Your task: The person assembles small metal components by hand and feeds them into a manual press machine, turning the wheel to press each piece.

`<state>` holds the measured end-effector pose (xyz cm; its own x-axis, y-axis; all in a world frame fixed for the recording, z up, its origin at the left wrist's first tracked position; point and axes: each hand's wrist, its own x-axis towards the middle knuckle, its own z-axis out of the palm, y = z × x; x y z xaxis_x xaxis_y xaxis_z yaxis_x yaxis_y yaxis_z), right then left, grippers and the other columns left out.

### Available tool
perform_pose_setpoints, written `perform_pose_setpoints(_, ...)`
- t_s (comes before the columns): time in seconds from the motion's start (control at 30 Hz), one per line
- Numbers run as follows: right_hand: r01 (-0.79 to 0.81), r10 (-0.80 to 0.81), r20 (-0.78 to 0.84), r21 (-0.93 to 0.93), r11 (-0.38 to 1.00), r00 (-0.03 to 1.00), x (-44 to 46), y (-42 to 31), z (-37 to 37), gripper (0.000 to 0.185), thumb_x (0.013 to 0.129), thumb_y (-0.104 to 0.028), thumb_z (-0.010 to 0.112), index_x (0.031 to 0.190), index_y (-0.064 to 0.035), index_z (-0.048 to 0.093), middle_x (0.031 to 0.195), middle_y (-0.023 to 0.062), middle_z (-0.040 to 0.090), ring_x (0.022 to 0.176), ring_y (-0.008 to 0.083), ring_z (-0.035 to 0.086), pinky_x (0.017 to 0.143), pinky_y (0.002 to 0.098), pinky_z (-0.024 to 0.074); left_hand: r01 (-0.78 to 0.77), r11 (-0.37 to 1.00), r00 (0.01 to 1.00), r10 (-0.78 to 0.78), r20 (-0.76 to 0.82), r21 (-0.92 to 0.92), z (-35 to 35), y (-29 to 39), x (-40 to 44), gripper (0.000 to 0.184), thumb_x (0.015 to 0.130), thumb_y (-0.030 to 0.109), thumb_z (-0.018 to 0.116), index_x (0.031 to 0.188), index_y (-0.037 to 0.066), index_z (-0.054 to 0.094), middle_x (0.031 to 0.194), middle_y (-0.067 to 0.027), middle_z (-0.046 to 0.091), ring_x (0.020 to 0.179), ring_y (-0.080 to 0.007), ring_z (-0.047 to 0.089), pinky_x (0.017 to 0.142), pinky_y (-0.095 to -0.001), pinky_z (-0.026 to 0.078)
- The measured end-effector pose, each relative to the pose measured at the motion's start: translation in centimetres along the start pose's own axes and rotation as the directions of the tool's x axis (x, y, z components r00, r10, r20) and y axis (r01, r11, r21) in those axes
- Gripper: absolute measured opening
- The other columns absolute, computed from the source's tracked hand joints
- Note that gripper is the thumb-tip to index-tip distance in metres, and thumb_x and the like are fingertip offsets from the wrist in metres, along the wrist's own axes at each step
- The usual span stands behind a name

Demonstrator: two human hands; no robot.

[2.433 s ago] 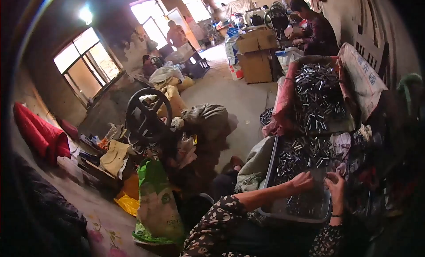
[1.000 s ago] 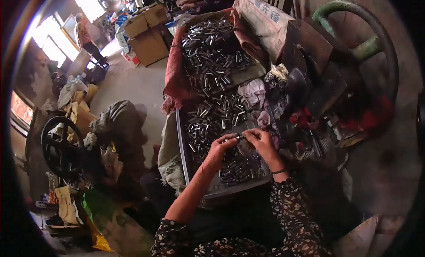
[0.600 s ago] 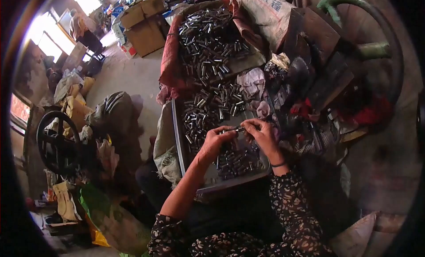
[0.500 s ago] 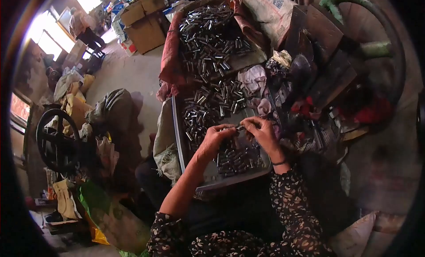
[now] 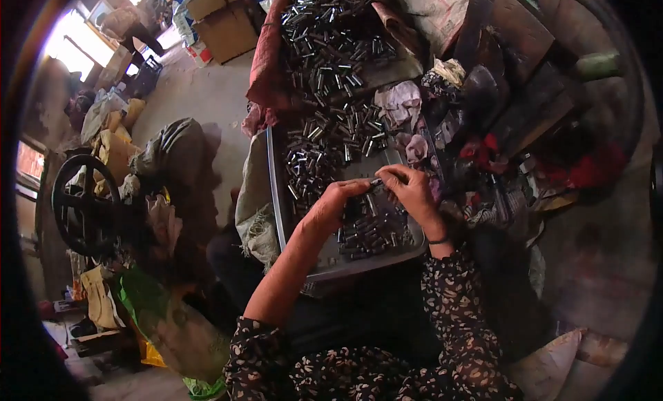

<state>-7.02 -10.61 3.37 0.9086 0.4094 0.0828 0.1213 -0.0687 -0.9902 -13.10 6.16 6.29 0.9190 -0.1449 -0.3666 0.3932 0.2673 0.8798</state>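
Note:
My left hand and my right hand meet above a grey tray. Between their fingertips is a small metal cylinder, mostly covered by the fingers. Both hands are closed in a pinch on it. Loose metal cylinders lie heaped in the tray to the left of and beyond my hands. Just below them, a group of darker cylinders lies closer together near the tray's front edge.
A red sack holding many more cylinders lies open at the tray's far end. Crumpled rags line the right side. Handwheels stand left and far right. A cardboard box and a person are farther back.
The view has shifted slightly, so the sack and the background sit higher. My fingertips stay together at the small cylinder, with the right fingers a little changed in pose.

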Motion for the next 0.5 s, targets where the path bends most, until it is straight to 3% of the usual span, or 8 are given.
perform_pose_setpoints(0.03, -0.004, 0.004, 0.003, 0.0, 1.0, 1.0, 0.0, 0.0, -0.2, 0.021, 0.083, -0.02, 0.061, 0.089, 0.0007, 0.062, 0.073, -0.0016, 0.06, 0.064, 0.0042, 0.052, 0.056, 0.0191, 0.0412, 0.219, 0.939, 0.976, -0.205, 0.077, -0.265, -0.2, 0.0, 0.4, 0.027, 0.078, 0.016, 0.06, 0.1, 0.001, 0.057, 0.092, -0.0064, 0.062, 0.083, -0.0154, 0.061, 0.073, -0.028, 0.05)
perform_pose_setpoints(0.1, -0.178, 0.157, 0.106, 0.237, 0.955, 0.982, -0.1, -0.4, -0.6, 0.024, 0.084, -0.024, 0.059, 0.088, 0.0003, 0.063, 0.073, -0.0014, 0.059, 0.062, 0.0034, 0.05, 0.054, 0.0186, 0.0403, 0.198, 0.941, 0.98, -0.182, 0.083, -0.274, -0.3, -0.4, 0.4, 0.026, 0.078, 0.017, 0.06, 0.1, 0.002, 0.057, 0.09, -0.0057, 0.062, 0.08, -0.0151, 0.061, 0.071, -0.0284, 0.051)
perform_pose_setpoints(0.17, -0.19, 0.156, 0.139, 0.28, 0.941, 0.978, -0.2, -0.7, -0.7, 0.027, 0.085, -0.027, 0.058, 0.087, -0.0002, 0.063, 0.073, -0.0005, 0.06, 0.061, 0.0027, 0.049, 0.054, 0.0179, 0.04, 0.177, 0.942, 0.984, -0.158, 0.088, -0.284, -0.3, -0.8, 0.4, 0.025, 0.079, 0.017, 0.059, 0.099, 0.002, 0.057, 0.089, -0.005, 0.062, 0.077, -0.0149, 0.061, 0.069, -0.0288, 0.051)
perform_pose_setpoints(0.27, -0.225, 0.198, 0.127, 0.255, 0.94, 0.972, -0.4, -1.3, -0.9, 0.022, 0.084, -0.023, 0.058, 0.088, -0.0012, 0.063, 0.072, -0.0007, 0.059, 0.061, 0.0031, 0.049, 0.053, 0.0179, 0.039, 0.154, 0.963, 0.988, -0.153, 0.021, -0.22, -0.7, -1.7, 0.9, 0.027, 0.08, 0.018, 0.058, 0.102, 0.002, 0.057, 0.083, -0.004, 0.062, 0.068, -0.014, 0.06, 0.066, -0.0288, 0.051)
perform_pose_setpoints(0.33, -0.053, 0.053, -0.001, -0.031, 0.998, 0.999, -0.4, -1.9, -0.4, 0.019, 0.083, -0.017, 0.058, 0.088, -0.0002, 0.063, 0.069, -0.0011, 0.058, 0.061, 0.003, 0.049, 0.052, 0.0192, 0.0394, 0.096, 0.995, 0.994, -0.097, -0.05, -0.016, -1.4, -2.4, 1.4, 0.025, 0.079, 0.019, 0.06, 0.097, 0.002, 0.062, 0.082, -0.0017, 0.062, 0.074, -0.0091, 0.057, 0.066, -0.0235, 0.046)
perform_pose_setpoints(0.4, -0.042, 0.041, -0.059, -0.018, 0.999, 0.997, -0.4, -1.0, 0.2, 0.014, 0.081, -0.011, 0.058, 0.087, 0.001, 0.063, 0.073, 0.0011, 0.061, 0.065, 0.0047, 0.051, 0.057, 0.0206, 0.0414, 0.025, 0.975, 0.993, 0.002, -0.121, 0.219, -1.0, -2.2, 1.2, 0.022, 0.079, 0.023, 0.062, 0.093, 0.006, 0.063, 0.074, -0.0004, 0.058, 0.061, -0.0087, 0.053, 0.054, -0.0233, 0.044)
perform_pose_setpoints(0.43, -0.065, 0.063, -0.043, -0.037, 0.997, 0.997, -0.2, 0.0, 0.1, 0.014, 0.08, -0.011, 0.059, 0.087, 0.001, 0.063, 0.078, 0.0035, 0.063, 0.069, 0.0066, 0.052, 0.061, 0.0222, 0.0433, 0.078, 0.986, 0.991, -0.061, -0.117, 0.149, -1.3, -2.7, 1.5, 0.022, 0.078, 0.026, 0.063, 0.09, 0.007, 0.065, 0.073, 0.0007, 0.058, 0.061, -0.007, 0.05, 0.053, -0.0211, 0.04)
perform_pose_setpoints(0.5, -0.06, 0.057, -0.049, -0.066, 0.996, 0.997, 0.1, 0.7, 0.0, 0.016, 0.081, -0.013, 0.059, 0.086, 0.0017, 0.063, 0.077, 0.0026, 0.063, 0.068, 0.0069, 0.052, 0.061, 0.0227, 0.0429, -0.125, 0.958, 0.979, 0.161, -0.125, 0.26, -1.3, -3.7, 2.2, 0.029, 0.077, 0.027, 0.066, 0.094, 0.003, 0.064, 0.075, 0.0011, 0.06, 0.063, -0.0059, 0.05, 0.057, -0.0207, 0.041)
